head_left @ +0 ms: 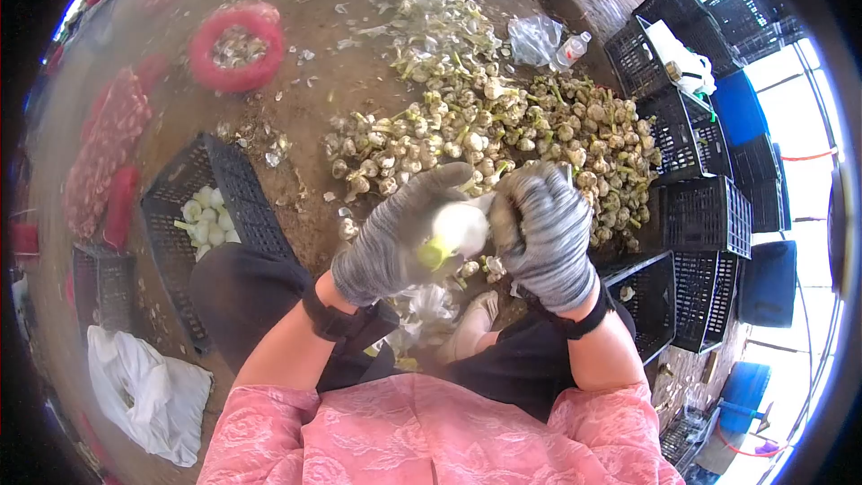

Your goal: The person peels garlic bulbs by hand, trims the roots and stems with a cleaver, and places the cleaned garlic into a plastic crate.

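In front of my lap a white garlic bulb (460, 230) with a yellow-green end sits in the grasp of my left hand (382, 238), which wears a grey striped glove. My right hand (544, 238), gloved the same way, is closed into a fist right beside the bulb. A whitish strip shows between bulb and fist, but what the right fingers grip is hidden. Just beyond both hands spreads a large heap of unpeeled garlic (485, 126). Loose papery skins (422, 310) lie below my hands, between my legs.
A black crate (256, 207) on the left has peeled white bulbs (211, 220) in it. Farther off stands a red net bag (236, 72) with garlic bits inside. Black crates (705, 216) line the right side. A plastic bottle (571, 51) lies behind the heap, a white sack (153, 395) at lower left.
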Demonstrator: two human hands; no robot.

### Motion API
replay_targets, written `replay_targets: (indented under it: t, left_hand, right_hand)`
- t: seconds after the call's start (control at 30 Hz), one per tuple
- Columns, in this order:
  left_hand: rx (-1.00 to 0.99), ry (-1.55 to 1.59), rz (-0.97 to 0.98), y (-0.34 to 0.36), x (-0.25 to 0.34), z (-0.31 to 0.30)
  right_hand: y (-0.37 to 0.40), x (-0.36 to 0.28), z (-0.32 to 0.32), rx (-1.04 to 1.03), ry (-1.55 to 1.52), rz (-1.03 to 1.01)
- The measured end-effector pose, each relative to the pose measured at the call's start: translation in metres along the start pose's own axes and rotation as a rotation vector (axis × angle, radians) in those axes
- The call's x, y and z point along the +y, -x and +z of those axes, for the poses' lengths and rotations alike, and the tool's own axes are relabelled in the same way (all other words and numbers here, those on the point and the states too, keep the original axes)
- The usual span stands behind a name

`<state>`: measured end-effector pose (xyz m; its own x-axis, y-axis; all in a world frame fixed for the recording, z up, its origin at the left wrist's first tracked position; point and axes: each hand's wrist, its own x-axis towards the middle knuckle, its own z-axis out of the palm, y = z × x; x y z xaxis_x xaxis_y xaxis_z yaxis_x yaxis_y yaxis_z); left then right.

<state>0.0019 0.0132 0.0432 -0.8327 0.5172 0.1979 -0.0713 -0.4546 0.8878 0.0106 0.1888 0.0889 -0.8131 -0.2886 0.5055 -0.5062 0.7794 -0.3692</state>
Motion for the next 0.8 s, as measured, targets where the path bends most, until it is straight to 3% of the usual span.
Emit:
replay_targets:
  t: [0.1,0.13,0.23,0.3,0.33,0.37,0.43,0.57,0.63,0.7,0.73,0.77,0.8]
  left_hand:
    - [-0.021,-0.039,0.019,0.002,-0.001,-0.004]
    - [0.001,0.014,-0.136,0.002,0.010,-0.003]
    - [0.032,-0.090,-0.106,0.001,0.008,-0.011]
    - [0.090,-0.024,-0.213,-0.003,0.003,-0.012]
    - [0.152,0.078,-0.246,-0.001,0.002,-0.012]
    - [0.214,0.181,-0.277,0.001,0.004,-0.010]
    - [0.175,0.148,-0.194,0.000,0.001,-0.011]
    - [0.132,0.081,-0.045,-0.001,-0.001,-0.011]
    - [0.137,0.062,-0.007,-0.001,-0.004,-0.013]
    - [0.189,0.279,-0.020,-0.002,-0.015,-0.020]
    - [0.167,0.154,-0.277,-0.008,-0.016,-0.026]
    - [0.169,0.153,-0.278,-0.005,-0.017,-0.025]
    - [0.240,0.397,-0.244,-0.003,-0.014,-0.020]
  right_hand:
    - [-0.001,0.010,0.001,0.038,-0.047,0.078]
    - [-0.001,0.011,0.003,0.049,-0.044,0.060]
    - [0.003,0.012,0.003,0.010,-0.135,0.104]
    - [0.003,0.008,-0.004,-0.192,-0.744,0.568]
    - [0.002,0.005,-0.003,-0.165,-0.932,0.694]
    - [0.000,-0.001,-0.002,-0.168,-0.933,0.692]
    - [-0.005,-0.012,0.000,-0.067,-1.159,0.786]
    - [-0.002,-0.011,0.000,-0.282,-1.037,0.856]
    - [0.001,-0.013,0.005,-0.253,-0.953,0.803]
    - [0.007,-0.011,0.016,-0.036,-0.562,0.342]
    - [0.007,-0.011,0.018,-0.014,-0.538,0.272]
    - [0.007,-0.012,0.019,-0.015,-0.541,0.271]
    - [0.008,-0.014,0.019,-0.039,-0.573,0.289]
